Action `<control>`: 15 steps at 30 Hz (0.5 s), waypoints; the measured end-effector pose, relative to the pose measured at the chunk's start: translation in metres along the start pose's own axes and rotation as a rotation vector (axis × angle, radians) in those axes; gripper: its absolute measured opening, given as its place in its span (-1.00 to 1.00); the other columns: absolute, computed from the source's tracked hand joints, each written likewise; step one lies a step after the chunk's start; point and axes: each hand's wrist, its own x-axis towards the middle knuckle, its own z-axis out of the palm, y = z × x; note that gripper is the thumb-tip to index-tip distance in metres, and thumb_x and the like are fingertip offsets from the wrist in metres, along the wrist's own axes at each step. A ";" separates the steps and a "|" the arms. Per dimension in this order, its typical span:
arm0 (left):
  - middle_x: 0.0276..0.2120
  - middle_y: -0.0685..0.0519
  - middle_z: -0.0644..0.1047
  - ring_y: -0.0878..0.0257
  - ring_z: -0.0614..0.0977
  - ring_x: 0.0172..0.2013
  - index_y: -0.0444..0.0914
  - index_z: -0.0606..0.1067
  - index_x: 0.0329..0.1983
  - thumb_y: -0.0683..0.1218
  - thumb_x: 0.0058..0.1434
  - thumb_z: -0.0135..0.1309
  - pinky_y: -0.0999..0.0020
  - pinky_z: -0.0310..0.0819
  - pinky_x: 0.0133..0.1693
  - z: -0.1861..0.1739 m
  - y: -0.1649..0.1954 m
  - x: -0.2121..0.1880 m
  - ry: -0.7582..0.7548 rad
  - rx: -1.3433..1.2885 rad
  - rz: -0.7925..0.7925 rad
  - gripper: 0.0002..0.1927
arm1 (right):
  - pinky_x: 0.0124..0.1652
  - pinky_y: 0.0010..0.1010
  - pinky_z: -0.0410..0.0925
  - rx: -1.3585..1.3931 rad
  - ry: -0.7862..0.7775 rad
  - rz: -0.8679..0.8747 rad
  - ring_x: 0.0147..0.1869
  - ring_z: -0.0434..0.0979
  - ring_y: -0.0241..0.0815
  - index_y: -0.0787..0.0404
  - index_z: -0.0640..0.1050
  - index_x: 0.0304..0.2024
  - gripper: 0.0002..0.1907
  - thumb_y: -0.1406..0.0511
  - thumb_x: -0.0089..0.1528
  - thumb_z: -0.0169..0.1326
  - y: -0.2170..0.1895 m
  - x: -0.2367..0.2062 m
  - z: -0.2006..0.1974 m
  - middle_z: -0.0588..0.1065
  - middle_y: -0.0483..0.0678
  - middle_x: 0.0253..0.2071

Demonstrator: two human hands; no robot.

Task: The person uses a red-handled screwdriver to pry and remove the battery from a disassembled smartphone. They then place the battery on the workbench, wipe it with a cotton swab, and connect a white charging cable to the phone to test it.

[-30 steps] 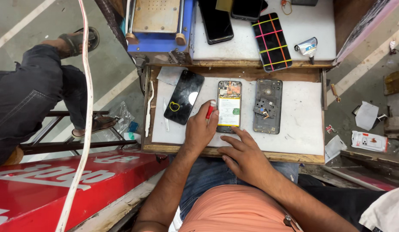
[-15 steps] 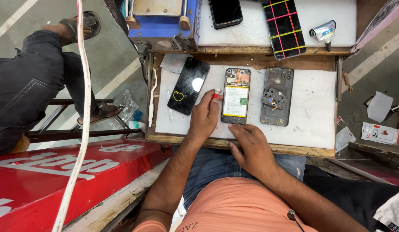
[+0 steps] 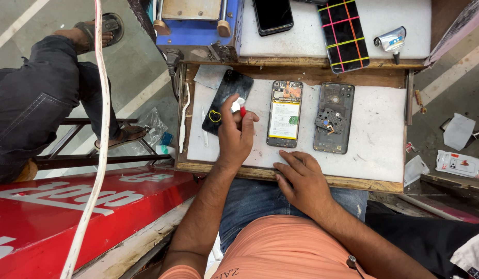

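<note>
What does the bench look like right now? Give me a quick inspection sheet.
Surface: white mat on a wooden tray, scuffed.
Job's things: black screen, tilted; opened phone showing its battery; grey back shell.
Clutter: white tools at the mat's left edge; plastic bags on the floor.
Grips: left hand holds a red-tipped tool beside the screen; right hand rests on the tray's near edge, empty.
Cables: white cord hanging at left.
Surroundings: upper shelf with blue machine; another person's legs at left.

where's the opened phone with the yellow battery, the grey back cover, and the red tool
opened phone (image 3: 284,113), head view, on its yellow battery
grey back cover (image 3: 334,118), head view, on its middle
red tool (image 3: 243,110), head view, on its red tip
</note>
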 end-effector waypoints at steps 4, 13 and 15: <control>-0.07 -0.11 0.62 0.14 0.70 -0.20 -0.18 0.33 0.41 -0.05 0.46 0.03 0.31 0.65 -0.23 0.002 0.001 0.004 -0.058 0.662 0.137 -0.52 | 0.18 -0.10 0.35 0.040 0.039 -0.020 0.24 0.45 0.12 0.20 0.64 -0.10 -0.71 0.35 0.11 0.24 0.003 -0.003 0.001 0.54 0.03 0.13; 0.27 -0.29 0.32 -0.19 0.43 0.17 -0.28 0.43 0.28 0.03 0.23 0.26 -0.04 0.48 0.09 0.057 0.033 -0.028 -0.086 0.801 0.249 -0.40 | 0.18 -0.28 0.45 0.520 0.300 0.161 0.18 0.58 -0.09 0.25 0.60 -0.12 -0.82 0.51 0.26 0.08 0.031 -0.038 0.018 0.59 0.01 -0.03; 0.24 -0.38 0.27 -0.29 0.39 0.14 -0.29 0.42 0.24 0.07 0.08 0.33 -0.16 0.43 -0.06 0.073 0.039 -0.033 -0.171 0.824 0.188 -0.30 | 0.24 -0.29 0.42 0.710 0.374 0.199 0.20 0.55 -0.12 0.24 0.54 -0.03 -0.84 0.49 0.36 0.04 0.037 -0.044 0.024 0.54 0.03 0.01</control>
